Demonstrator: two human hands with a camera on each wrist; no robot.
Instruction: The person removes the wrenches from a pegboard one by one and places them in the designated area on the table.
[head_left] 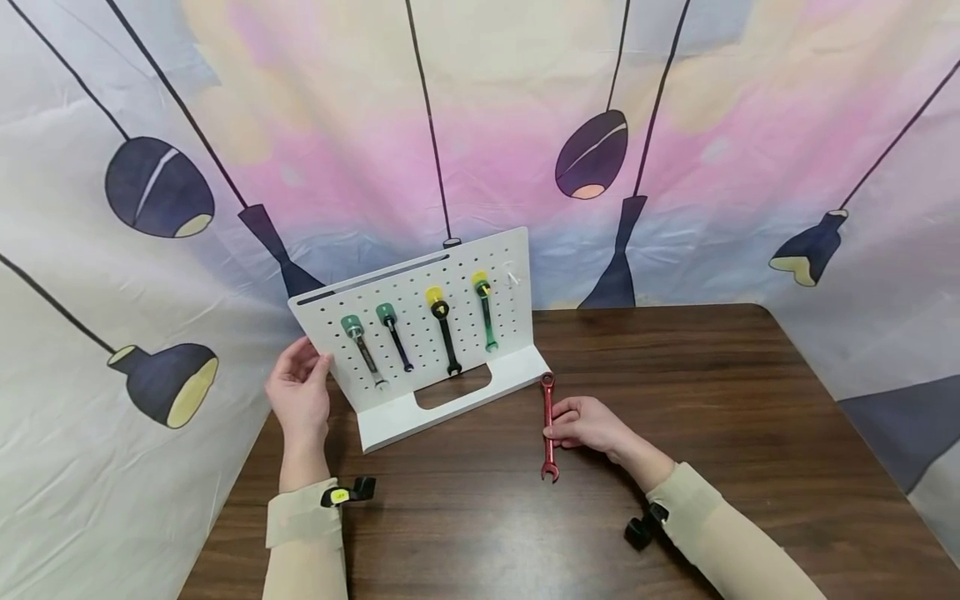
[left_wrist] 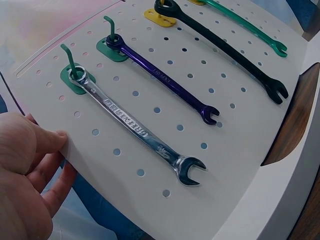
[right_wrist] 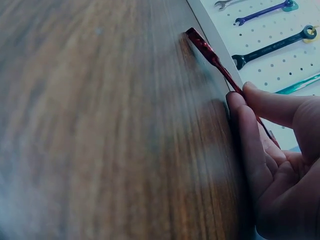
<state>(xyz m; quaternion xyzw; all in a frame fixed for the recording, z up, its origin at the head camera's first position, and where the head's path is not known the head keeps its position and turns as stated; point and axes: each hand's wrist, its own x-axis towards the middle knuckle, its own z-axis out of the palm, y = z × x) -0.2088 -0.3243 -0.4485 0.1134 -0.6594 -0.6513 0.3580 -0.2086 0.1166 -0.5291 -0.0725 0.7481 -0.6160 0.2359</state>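
Observation:
A white pegboard stand (head_left: 517, 329) stands on the table, and my left hand (head_left: 300, 396) pinches its left edge between thumb and fingers. To the right of the stand's base, my right hand (head_left: 588, 429) holds a red combination wrench (head_left: 548, 408) by its shank, thumb against fingers. The open end of that wrench points toward me, its ring end toward the base corner. On the board hang a silver wrench (left_wrist: 125, 117), a purple wrench (left_wrist: 160, 77), a black wrench (head_left: 447, 342) and a green wrench (head_left: 487, 317), each by its ring end.
Green hooks (left_wrist: 70, 60) carry the left two wrenches, yellow hooks (head_left: 434, 295) the other two. A pale hook (head_left: 512, 275) at the board's right holds no wrench. Behind the brown wooden table (head_left: 675, 375) hangs a cloth printed with lamps (head_left: 592, 154).

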